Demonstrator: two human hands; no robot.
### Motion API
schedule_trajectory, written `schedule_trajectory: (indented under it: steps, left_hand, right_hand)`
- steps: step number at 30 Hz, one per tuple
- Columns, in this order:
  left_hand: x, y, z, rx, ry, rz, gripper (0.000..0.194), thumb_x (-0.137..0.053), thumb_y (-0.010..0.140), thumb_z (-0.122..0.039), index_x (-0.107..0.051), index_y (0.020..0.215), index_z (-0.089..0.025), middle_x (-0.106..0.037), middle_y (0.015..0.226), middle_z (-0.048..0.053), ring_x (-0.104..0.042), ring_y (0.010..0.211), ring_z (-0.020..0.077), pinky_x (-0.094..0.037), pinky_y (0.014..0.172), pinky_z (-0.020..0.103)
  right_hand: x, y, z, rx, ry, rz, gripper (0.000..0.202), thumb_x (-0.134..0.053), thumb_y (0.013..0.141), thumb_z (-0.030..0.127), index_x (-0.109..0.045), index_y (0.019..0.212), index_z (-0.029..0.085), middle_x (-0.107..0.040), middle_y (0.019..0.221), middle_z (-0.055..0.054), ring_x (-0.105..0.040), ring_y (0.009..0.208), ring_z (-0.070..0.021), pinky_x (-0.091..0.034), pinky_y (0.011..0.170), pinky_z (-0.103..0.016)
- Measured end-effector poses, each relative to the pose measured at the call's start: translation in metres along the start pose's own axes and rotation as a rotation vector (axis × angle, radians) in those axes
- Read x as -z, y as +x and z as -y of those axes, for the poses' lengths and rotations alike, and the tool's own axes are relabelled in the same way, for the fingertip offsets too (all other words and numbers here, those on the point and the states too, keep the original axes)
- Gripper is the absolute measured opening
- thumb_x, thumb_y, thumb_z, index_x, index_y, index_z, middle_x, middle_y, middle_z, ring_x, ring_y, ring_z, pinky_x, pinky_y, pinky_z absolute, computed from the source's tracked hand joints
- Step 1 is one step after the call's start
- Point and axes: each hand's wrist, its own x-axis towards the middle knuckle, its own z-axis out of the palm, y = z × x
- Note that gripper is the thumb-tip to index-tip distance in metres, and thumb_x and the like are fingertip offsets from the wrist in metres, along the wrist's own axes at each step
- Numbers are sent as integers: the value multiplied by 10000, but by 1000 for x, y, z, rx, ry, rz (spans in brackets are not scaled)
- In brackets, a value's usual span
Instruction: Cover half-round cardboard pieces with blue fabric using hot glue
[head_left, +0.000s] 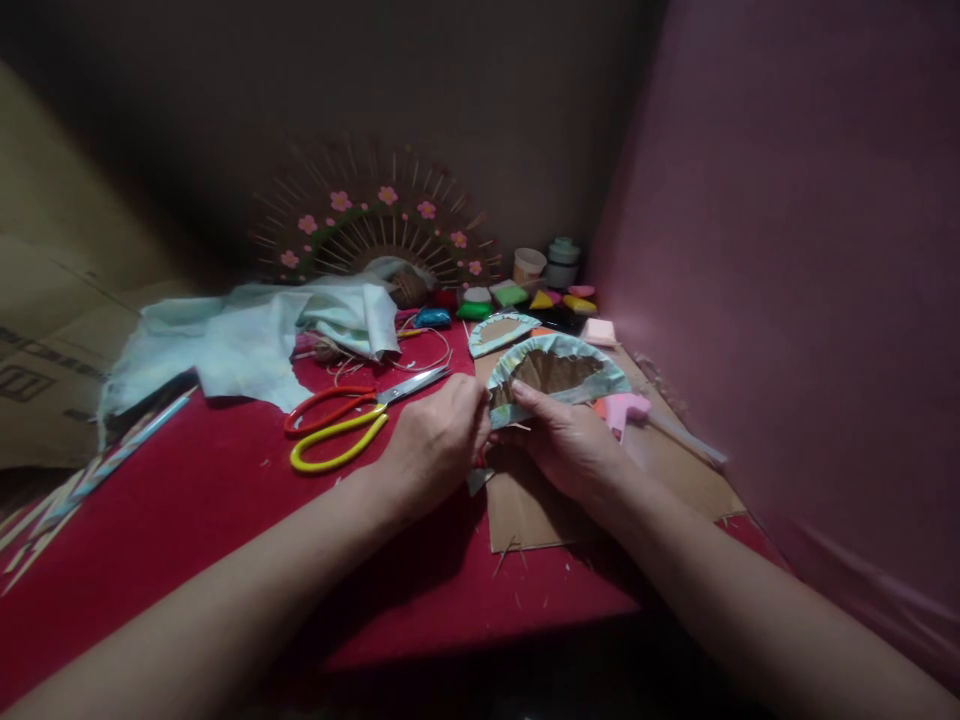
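A half-round cardboard piece (559,372) edged with pale blue-green fabric is held up over the table. My right hand (566,440) grips its lower edge, the thumb lying on the brown face. At its left corner my left hand (444,435) is closed, fingertips pressed against the fabric edge. A smaller half-round piece (504,333) with the same fabric edge lies behind it. Scissors (337,425) with red and yellow handles rest just left of my left hand, blades slightly apart. Below the hands is a cardboard sheet (540,510).
Pale fabric (225,335) and twine (409,285) lie at the back left, sticks (112,470) at the far left. A flowered stick fan (382,225) stands behind. Colored clay packs (510,293), a cup (529,263) and a pink glue gun (626,408) are at the right.
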Motion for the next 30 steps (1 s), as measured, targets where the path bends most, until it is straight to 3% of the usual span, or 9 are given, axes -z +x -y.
schedule_trajectory:
  steps: [4,8,12,14,17,21,25,30]
  left_hand:
    - [-3,-1,1,-88,130,70,244,-334,931,-138,-533,789,-144,-501,702,56,-452,606,187,-305,487,290]
    - [3,2,4,-25,-96,155,220,-344,937,-165,-536,832,-139,-496,740,44,-428,598,163,-345,518,285]
    - [16,8,7,200,-693,213,169,-428,913,-160,-567,1008,-166,-548,796,10,-532,700,126,-446,656,247]
    - [19,11,10,346,-962,136,165,-483,899,-171,-569,1038,-191,-545,715,-26,-529,623,105,-448,605,227]
    - [17,12,16,587,-1174,0,116,-614,849,-233,-594,952,-183,-544,626,-45,-473,503,82,-408,487,205]
    - [9,12,18,804,-1293,64,162,-704,787,-292,-619,807,-156,-552,602,-36,-470,501,66,-389,471,179]
    - [7,13,11,829,-1318,150,188,-710,773,-309,-590,771,-164,-574,624,-32,-530,520,86,-423,483,193]
    - [10,16,1,864,-1246,138,240,-722,742,-327,-542,729,-169,-562,572,-51,-524,458,86,-444,454,204]
  right_hand:
    - [0,-1,-1,-4,4,32,218,-771,674,256,-670,829,141,-672,764,-30,-600,669,-148,-521,592,-297]
    - [1,-1,2,-40,15,26,175,-772,667,244,-673,762,136,-654,717,-18,-579,638,-138,-523,622,-315]
    - [0,0,5,-63,49,29,174,-775,661,244,-682,758,133,-655,729,-29,-578,642,-147,-521,624,-328]
    - [0,0,7,-50,60,20,180,-775,660,238,-688,770,124,-655,730,-34,-581,646,-152,-519,606,-322]
    - [-2,-1,8,-45,94,18,176,-770,664,212,-691,799,129,-661,760,-35,-593,688,-165,-529,609,-337]
    - [-2,-3,8,-70,82,59,185,-757,681,217,-698,828,122,-678,779,-49,-604,694,-171,-536,619,-351]
    - [-3,-4,7,-75,25,129,191,-724,722,259,-712,846,115,-703,796,-70,-631,691,-176,-536,638,-332]
    - [-1,-5,4,-34,-37,164,182,-719,728,279,-717,844,138,-705,775,-59,-631,669,-166,-523,605,-303]
